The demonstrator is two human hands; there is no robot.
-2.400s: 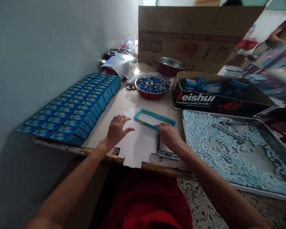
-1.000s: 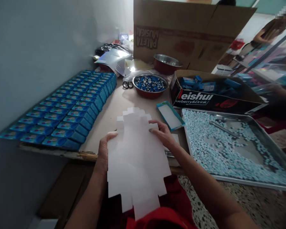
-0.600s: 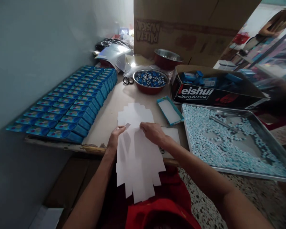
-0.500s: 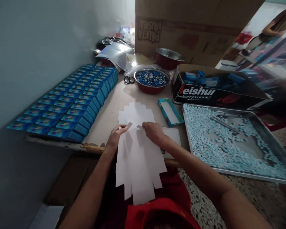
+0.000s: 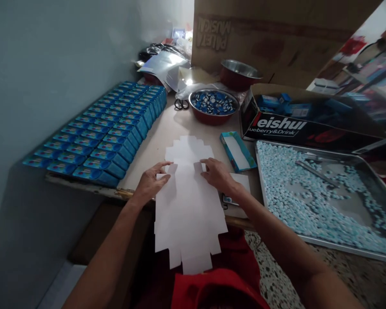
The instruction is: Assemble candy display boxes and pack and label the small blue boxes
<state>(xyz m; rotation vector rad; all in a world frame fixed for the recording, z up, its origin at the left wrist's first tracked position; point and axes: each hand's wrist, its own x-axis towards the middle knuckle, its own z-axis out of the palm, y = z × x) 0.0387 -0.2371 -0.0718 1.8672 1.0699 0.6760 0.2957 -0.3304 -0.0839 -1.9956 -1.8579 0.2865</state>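
Note:
A flat white die-cut carton blank (image 5: 188,214) lies over the table's front edge, its lower half hanging toward my lap. My left hand (image 5: 151,182) holds its upper left edge with curled fingers. My right hand (image 5: 218,175) pinches a flap at its upper right. More white blanks (image 5: 189,150) lie flat just beyond my hands. A small open blue box (image 5: 238,150), white inside, sits to the right of them.
Rows of blue boxes (image 5: 106,133) fill the table's left side. A metal tray (image 5: 376,189) of pale blue pieces stands on the right. Behind are a black carton (image 5: 292,128), a red bowl (image 5: 214,119) of blue-white items, scissors (image 5: 180,104) and a big cardboard box (image 5: 276,38).
My right hand put the small blue box down on the table. Both hands picked up a white blank, then lowered it over the table edge and now grip its upper flaps.

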